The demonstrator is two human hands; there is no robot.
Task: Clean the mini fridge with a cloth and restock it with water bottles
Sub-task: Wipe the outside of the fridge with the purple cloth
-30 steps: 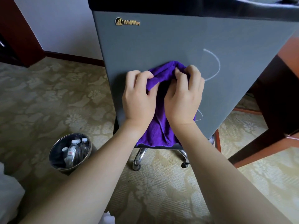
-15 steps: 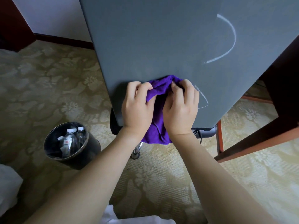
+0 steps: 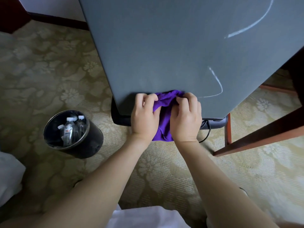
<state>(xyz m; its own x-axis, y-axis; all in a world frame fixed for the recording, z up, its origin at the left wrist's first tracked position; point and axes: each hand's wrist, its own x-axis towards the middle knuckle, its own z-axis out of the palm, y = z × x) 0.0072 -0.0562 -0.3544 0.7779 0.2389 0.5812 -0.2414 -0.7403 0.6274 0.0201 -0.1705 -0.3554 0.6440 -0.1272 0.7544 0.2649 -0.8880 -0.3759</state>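
We are wiping the closed door of the grey, flat-fronted mini fridge, and our bunched purple microfibre cloth is sitting right at the door's bottom edge, its lower part hanging past that edge. Our left hand is gripping the cloth's left side with curled fingers, and our right hand is gripping its right side the same way, the two hands just beside each other with the cloth between them.

We are judging this to be the cleaning step, on the outside of the door. Two white curved streaks are showing on the door to the right of the cloth, one just beside it and one well above, so the wiping looks unfinished. The next move is probably calling for us to press the cloth up and to the right over those marks.

The clear plastic water bottles with white caps are standing in a round black bin with a metal rim on the patterned carpet to our left, well apart from the fridge. Restocking is not yet begun, and the door will need opening first.
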